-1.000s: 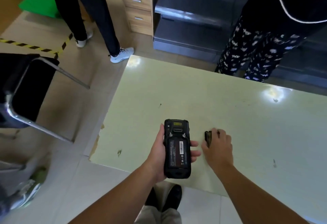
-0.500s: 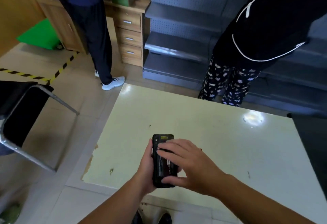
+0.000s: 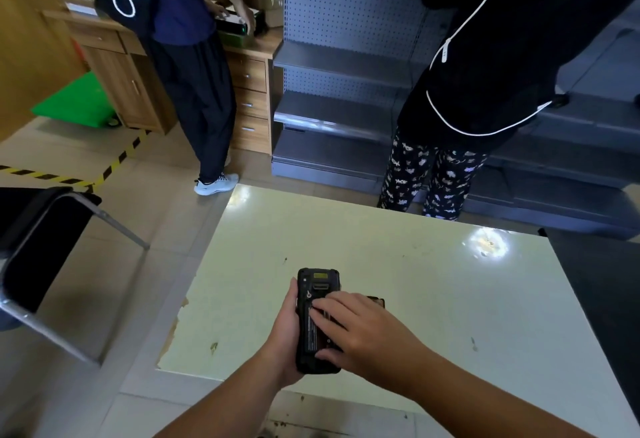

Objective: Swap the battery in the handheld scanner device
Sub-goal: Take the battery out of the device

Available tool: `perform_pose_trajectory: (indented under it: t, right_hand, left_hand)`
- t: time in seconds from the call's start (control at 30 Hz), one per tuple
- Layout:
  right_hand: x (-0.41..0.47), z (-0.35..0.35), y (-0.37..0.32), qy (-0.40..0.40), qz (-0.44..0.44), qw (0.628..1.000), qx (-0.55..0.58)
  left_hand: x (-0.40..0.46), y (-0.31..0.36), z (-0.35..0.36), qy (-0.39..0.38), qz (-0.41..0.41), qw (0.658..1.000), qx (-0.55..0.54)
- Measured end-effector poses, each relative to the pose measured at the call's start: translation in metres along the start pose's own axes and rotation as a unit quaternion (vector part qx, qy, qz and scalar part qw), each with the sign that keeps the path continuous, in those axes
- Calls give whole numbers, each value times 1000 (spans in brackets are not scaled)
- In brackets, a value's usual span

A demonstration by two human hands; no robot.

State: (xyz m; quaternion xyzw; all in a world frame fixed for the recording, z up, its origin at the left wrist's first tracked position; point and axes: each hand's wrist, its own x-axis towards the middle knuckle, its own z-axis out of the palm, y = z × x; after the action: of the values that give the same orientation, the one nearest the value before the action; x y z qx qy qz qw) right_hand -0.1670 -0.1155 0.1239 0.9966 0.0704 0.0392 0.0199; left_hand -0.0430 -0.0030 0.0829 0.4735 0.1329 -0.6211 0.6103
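My left hand (image 3: 285, 337) grips a black handheld scanner (image 3: 317, 288) from its left side, back facing up, above the near part of the pale green table (image 3: 433, 282). A labelled battery (image 3: 313, 332) sits in the scanner's open back. My right hand (image 3: 363, 333) lies over that battery, fingers on its upper part and thumb at the lower edge. A small dark piece (image 3: 376, 300) lies on the table just behind my right hand, mostly hidden.
One person in patterned trousers (image 3: 433, 178) stands at the table's far edge; another in dark trousers (image 3: 194, 91) stands by a wooden drawer unit (image 3: 249, 105). Grey metal shelving (image 3: 339, 91) is behind. A black chair (image 3: 38, 240) stands at the left.
My right hand left the small dark piece on the table and came over onto the scanner's back, resting on the battery. The camera tilted up, showing more of the room.
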Motion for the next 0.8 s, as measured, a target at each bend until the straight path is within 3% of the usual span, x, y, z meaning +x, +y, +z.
perform_pose_trajectory:
  t: [0.3,0.47,0.57,0.67,0.8]
  right_hand:
    - [-14,4,-7,41,-34,994,-92]
    - [-11,-1,3,99,33,994,-15]
    - [-8,-3,-3,86,110,987,84]
    - [1,-3,-21,37,245,948,201]
    - [23,-10,-30,-3,438,842,315]
  left_hand:
    - [-2,0,6,-11,-15,1000,-10]
    - [6,-10,3,-12,-1,999,-44]
    - [8,-16,1,-23,6,999,-48]
    - [18,-18,-4,-7,1,999,-41]
    - [31,-14,-2,-5,-10,1000,-15]
